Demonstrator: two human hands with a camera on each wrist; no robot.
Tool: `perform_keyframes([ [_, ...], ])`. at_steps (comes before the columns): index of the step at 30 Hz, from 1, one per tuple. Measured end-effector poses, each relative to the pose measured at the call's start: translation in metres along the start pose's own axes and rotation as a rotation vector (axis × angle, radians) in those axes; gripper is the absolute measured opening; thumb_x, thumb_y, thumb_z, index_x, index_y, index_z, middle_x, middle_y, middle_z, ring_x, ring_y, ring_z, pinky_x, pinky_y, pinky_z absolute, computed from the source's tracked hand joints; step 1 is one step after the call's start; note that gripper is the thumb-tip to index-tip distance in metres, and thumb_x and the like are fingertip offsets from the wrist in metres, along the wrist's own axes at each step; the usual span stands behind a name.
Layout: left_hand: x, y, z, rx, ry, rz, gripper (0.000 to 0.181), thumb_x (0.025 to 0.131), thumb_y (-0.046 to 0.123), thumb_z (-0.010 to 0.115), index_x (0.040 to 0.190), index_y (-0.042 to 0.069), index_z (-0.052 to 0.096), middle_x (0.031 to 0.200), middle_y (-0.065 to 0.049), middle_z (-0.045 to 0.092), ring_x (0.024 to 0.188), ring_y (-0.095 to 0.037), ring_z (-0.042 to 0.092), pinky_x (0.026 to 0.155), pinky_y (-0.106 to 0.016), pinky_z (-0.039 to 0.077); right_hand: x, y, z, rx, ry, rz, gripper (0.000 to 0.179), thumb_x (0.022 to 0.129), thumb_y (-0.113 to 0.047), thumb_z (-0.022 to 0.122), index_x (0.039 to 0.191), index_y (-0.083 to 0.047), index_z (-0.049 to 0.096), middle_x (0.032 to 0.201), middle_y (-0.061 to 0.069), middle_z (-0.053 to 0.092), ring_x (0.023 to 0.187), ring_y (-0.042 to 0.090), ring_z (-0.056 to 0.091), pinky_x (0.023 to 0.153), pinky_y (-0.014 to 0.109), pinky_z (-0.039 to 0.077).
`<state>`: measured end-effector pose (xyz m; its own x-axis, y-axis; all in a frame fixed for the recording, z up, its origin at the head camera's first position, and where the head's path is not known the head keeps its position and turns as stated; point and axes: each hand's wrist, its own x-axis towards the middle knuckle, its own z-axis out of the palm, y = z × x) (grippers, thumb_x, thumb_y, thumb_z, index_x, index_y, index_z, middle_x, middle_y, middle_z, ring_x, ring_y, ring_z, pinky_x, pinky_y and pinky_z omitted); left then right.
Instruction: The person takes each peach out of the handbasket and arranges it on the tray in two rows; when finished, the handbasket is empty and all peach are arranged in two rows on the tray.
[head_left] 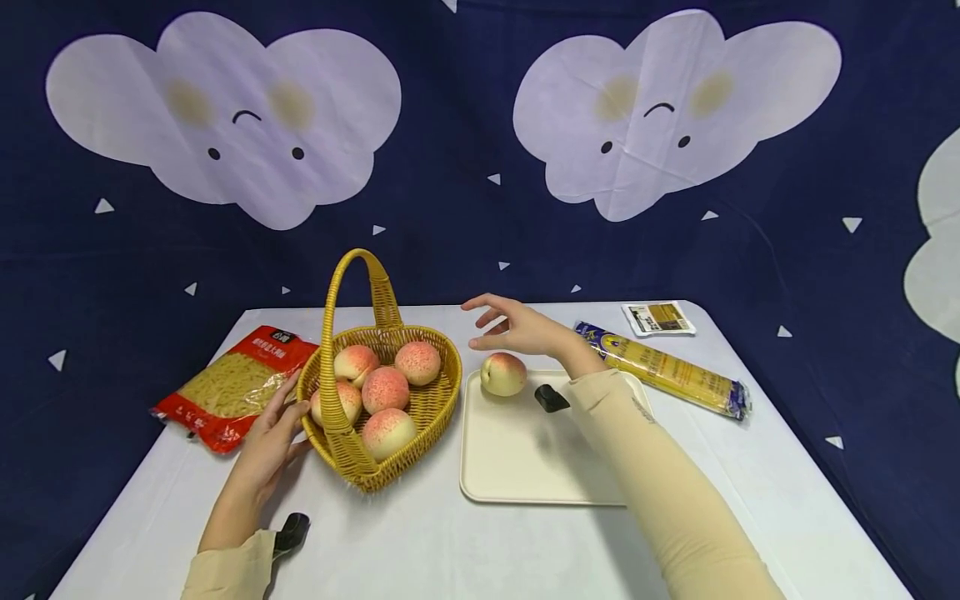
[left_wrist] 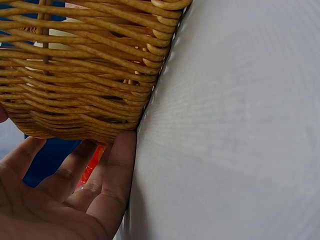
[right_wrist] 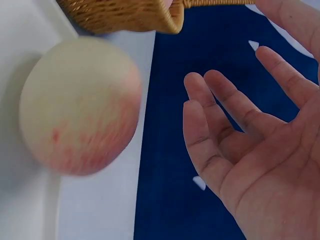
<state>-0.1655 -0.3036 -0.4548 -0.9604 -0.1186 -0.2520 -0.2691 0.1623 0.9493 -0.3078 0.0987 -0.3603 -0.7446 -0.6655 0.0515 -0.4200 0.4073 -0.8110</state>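
A yellow wicker basket [head_left: 420, 450] with a tall handle holds several pink-and-cream peaches [head_left: 386, 390]. My left hand [head_left: 266, 450] rests against the basket's left side, its extended fingers touching the weave low down in the left wrist view. On the cream tray [head_left: 502, 462], at its far left corner, lies a single peach [head_left: 503, 375]. My right hand [head_left: 521, 327] hovers just beyond and above this peach, fingers loosely spread and holding nothing. In the right wrist view a gap shows between the palm and the peach [right_wrist: 80, 107].
A red bag of pasta [head_left: 236, 383] lies left of the basket, partly behind my left hand. Beyond the tray on the right is a long pack of spaghetti [head_left: 667, 371], with a small white packet [head_left: 660, 318] behind it. A dark blue cloth [head_left: 457, 217] hangs behind the table.
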Motion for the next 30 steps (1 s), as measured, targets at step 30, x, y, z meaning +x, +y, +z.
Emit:
perform_keyframes([
  [30, -0.001, 0.002, 0.000, -0.032, -0.008, -0.022, 0.066, 0.114, 0.044, 0.046, 0.172, 0.046, 0.013, 0.180, -0.017, 0.015, 0.155, -0.041, 0.038, 0.099, -0.030, 0.061, 0.065, -0.058, 0.060, 0.010, -0.323, 0.299, 0.065, 0.107, -0.015, 0.064, 0.167, -0.023, 0.041, 0.170, 0.013, 0.038, 0.126, 0.025, 0.060, 0.099, 0.054, 0.062],
])
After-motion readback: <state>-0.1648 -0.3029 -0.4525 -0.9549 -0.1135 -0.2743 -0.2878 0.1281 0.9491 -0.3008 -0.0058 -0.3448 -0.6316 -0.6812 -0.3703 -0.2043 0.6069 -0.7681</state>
